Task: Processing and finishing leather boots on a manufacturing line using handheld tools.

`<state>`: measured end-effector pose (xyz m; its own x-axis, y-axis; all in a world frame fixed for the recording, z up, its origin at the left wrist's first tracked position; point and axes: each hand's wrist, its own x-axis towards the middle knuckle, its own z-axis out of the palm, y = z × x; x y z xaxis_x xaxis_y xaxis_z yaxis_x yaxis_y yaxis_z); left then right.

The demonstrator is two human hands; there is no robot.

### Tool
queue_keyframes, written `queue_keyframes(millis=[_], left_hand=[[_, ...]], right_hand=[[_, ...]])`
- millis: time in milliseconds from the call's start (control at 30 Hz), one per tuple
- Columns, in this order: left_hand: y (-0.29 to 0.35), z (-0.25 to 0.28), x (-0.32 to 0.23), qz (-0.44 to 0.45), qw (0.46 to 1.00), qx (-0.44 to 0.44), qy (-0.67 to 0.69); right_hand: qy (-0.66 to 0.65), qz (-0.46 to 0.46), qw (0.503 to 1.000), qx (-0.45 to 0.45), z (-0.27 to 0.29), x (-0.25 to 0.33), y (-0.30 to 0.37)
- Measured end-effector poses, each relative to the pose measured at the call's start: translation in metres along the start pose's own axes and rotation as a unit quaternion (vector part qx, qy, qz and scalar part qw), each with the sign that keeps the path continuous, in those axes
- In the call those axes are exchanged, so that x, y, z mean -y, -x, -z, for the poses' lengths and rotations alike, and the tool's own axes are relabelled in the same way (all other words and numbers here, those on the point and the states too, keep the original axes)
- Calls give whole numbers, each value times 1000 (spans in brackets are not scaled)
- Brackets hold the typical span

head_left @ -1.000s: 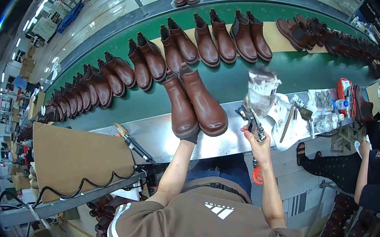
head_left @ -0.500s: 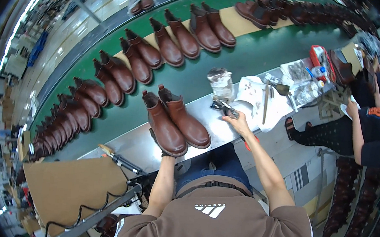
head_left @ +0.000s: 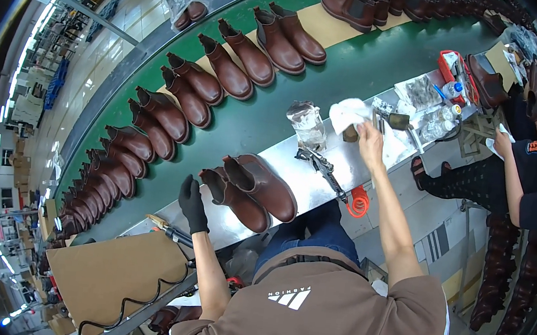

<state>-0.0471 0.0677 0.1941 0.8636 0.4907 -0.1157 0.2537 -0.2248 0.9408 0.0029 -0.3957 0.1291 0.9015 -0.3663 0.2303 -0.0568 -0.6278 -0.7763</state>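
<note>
A pair of brown leather ankle boots stands on the metal worktop in front of me, toes toward me. My left hand, in a black glove, is beside the boots' left side with its fingers extended and nothing in them. Farther right, the fingers of my bare right hand are closed at the edge of a bunched white cloth. A small brown object shows beneath the cloth. Between boots and cloth lies a black air gun with an orange coiled hose.
Rows of brown boots line the green conveyor beyond the worktop. A bag-covered container, a red tray, tools and bottles stand to the right. Cardboard is at lower left. Another person works at right.
My left hand has left the boots, which now stand lower on the worktop. My right hand has let go of the air gun and moved right to the cloth, which is now bunched up.
</note>
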Motion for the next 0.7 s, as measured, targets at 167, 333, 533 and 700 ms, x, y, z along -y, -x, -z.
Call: queue_keyframes(millis=[167,333,533,700], left_hand=[[18,-62,-99,-260,954,44,-144],[57,-166,-186,-441,860,240,-85],[56,-211,-176,-71,903,419,56],[123,-245,-89,-255,868,423,-46]], right_hand=[[-130,17,991,18,26,55,-40],[-312,58,941,115,41,126,-20],[-370,-148,856,329,98,131,20],[-614,-212,746,148,82,121,56]])
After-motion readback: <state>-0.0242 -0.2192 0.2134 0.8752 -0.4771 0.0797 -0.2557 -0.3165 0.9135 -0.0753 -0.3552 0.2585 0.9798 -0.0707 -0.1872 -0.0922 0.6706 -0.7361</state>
